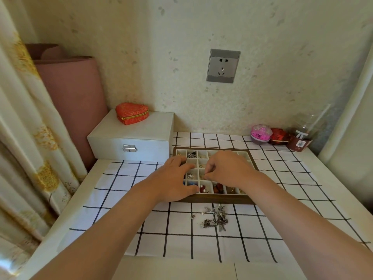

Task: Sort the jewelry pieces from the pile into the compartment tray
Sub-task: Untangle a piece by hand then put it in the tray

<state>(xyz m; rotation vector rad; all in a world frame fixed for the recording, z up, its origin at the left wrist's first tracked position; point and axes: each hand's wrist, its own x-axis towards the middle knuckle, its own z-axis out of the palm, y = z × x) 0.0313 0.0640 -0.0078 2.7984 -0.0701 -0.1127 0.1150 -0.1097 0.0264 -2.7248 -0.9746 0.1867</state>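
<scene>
A wooden-framed compartment tray (214,200) with white dividers lies on the checked cloth, and several of its cells hold jewelry. My left hand (173,178) rests on the tray's left edge, fingers spread, thumb along the front row. My right hand (226,168) hovers over the middle cells with its fingertips pinched together; what they pinch is too small to make out. A pile of silver jewelry pieces (215,218) lies on the cloth just in front of the tray. Both hands hide much of the tray.
A white jewelry box (131,138) with a red heart-shaped case (132,113) on top stands at the back left. Pink and red small containers (268,134) and a clear cup (304,134) sit at the back right. A curtain hangs at left.
</scene>
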